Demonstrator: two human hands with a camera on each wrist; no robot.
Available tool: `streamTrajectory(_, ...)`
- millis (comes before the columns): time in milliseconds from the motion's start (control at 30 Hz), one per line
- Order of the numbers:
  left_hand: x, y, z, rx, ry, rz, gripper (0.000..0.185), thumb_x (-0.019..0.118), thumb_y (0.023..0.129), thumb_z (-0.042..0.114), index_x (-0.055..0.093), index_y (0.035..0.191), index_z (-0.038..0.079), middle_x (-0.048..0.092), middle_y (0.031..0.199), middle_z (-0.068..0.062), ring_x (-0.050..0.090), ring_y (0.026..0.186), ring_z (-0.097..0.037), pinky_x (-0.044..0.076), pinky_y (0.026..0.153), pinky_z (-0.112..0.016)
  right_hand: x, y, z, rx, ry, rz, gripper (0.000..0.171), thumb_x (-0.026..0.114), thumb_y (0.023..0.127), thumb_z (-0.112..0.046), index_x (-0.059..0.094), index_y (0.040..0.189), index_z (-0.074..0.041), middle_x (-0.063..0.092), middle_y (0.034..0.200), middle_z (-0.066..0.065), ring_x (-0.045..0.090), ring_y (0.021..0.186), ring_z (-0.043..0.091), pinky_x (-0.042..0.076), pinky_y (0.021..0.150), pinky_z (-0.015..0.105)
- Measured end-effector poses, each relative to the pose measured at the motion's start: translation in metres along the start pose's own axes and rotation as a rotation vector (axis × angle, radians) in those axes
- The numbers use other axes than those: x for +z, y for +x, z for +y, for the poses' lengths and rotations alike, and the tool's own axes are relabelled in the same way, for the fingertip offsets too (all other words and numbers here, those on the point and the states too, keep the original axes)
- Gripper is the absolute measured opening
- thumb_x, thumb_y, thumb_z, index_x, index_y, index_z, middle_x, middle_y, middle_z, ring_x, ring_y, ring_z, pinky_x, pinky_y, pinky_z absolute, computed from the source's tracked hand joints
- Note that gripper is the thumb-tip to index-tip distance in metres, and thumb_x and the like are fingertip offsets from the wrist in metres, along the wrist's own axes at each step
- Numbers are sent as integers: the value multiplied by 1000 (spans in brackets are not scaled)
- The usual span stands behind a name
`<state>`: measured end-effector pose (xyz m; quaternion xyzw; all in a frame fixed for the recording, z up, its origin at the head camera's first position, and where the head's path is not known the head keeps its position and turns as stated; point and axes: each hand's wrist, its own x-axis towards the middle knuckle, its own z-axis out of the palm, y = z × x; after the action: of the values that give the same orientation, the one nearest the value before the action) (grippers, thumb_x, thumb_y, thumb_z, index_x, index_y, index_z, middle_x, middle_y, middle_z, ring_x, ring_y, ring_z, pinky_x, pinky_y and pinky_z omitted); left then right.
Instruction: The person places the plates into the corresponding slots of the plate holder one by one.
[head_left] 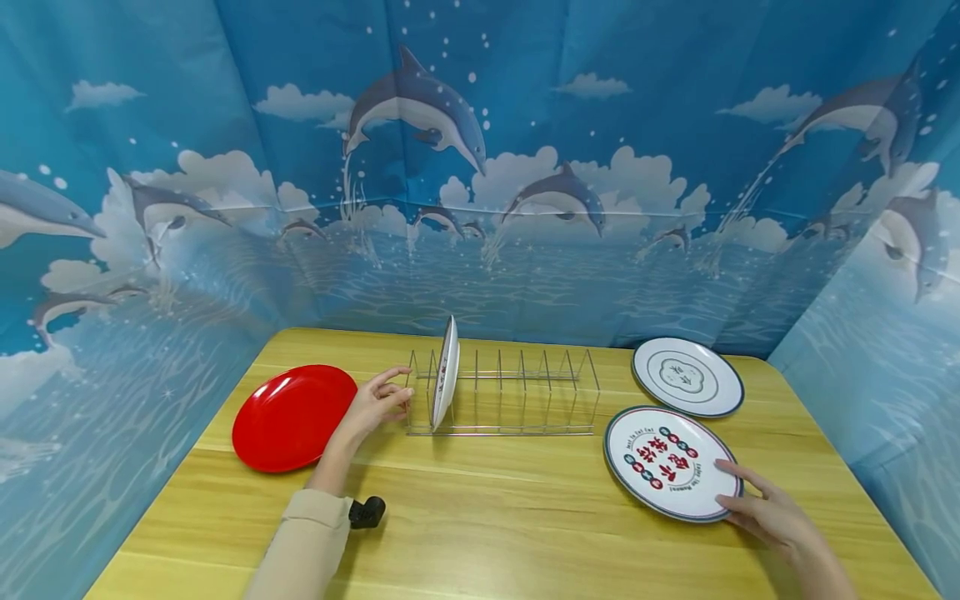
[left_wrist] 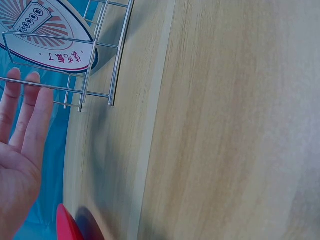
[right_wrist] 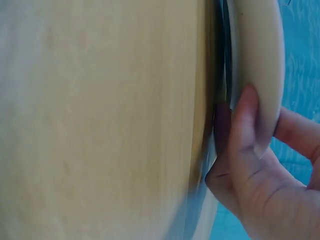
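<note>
My right hand [head_left: 776, 517] grips the near right rim of a white plate [head_left: 637, 433] with red lettering and a dark green rim. The thumb lies over the plate's face, and in the right wrist view other fingers press its pale underside [right_wrist: 260, 55]. At the left end of a wire dish rack [head_left: 525, 431], my left hand [head_left: 372, 406] has its fingertips at the end wires. Its fingers look straight in the left wrist view. A patterned white plate [head_left: 447, 375] stands on edge in the rack's left part, also visible as a plate [left_wrist: 50, 47] behind the wires.
A red plate [head_left: 292, 417] lies left of the rack. Another white plate [head_left: 686, 375] with a grey emblem lies at the back right, just behind the held one. The wooden table [head_left: 480, 517] ends at a blue dolphin-printed curtain [head_left: 480, 275].
</note>
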<state>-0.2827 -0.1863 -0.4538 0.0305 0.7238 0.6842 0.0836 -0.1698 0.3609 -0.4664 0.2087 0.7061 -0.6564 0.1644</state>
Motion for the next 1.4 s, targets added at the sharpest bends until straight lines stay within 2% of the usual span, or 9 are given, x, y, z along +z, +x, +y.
streamTrajectory(167,0,0,0,1,8,-8,52,64,86,19,44,133,9,55,104,-30,58,88,-31,50,80,-46,-3,-1,1,-12,53,-68,48,62,83,-3,60,83,-51,-12,144,24,49,81,5,48,72,20)
streamTrajectory(300,0,-1,0,-3,5,-1,52,64,86,18,44,133,8,54,105,-31,58,87,-30,50,81,-46,-4,-2,4,-109,110,-138,51,55,87,1,59,95,-49,-6,141,22,50,84,4,48,74,20)
streamTrajectory(433,0,-2,-1,-6,0,2,51,63,86,16,45,133,8,54,105,-30,57,89,-32,50,81,-47,-4,-4,8,-203,173,-177,54,52,88,4,55,107,-47,14,126,16,55,84,8,50,75,22)
streamTrajectory(633,-1,-2,-2,-4,7,4,51,63,86,17,45,133,10,53,106,-32,56,91,-36,50,81,-47,-4,-11,4,-331,327,-268,57,48,89,9,52,116,-41,58,98,4,64,82,16,53,74,27)
streamTrajectory(700,-1,-2,-2,1,15,-1,51,63,86,18,45,133,10,53,106,-32,55,92,-39,50,80,-47,-4,-15,0,-391,373,-292,59,45,89,11,53,118,-40,65,92,5,65,80,17,54,71,28)
streamTrajectory(867,0,-3,-3,8,12,-5,52,63,86,18,44,133,9,55,103,-31,55,92,-40,50,80,-46,-7,-25,-19,-567,445,-325,63,40,88,17,48,129,-30,65,99,3,66,80,19,55,68,30)
streamTrajectory(1033,1,-4,-3,8,9,-1,52,63,86,19,44,133,8,56,102,-30,57,87,-34,51,79,-45,-7,-38,-48,-719,459,-361,66,35,88,21,32,140,-20,61,109,2,65,84,22,55,69,31)
streamTrajectory(1200,1,-6,-3,8,-7,3,52,63,86,16,43,134,7,56,102,-29,58,83,-28,51,80,-45,12,-45,-81,-751,456,-362,68,35,88,20,23,143,-19,64,105,9,65,85,23,54,72,30)
streamTrajectory(1400,1,-6,-4,16,-9,-12,51,63,86,18,45,133,10,54,105,-32,58,80,-21,51,80,-43,55,-43,-111,-773,413,-459,66,36,90,16,19,144,-17,60,107,10,63,88,20,54,73,28)
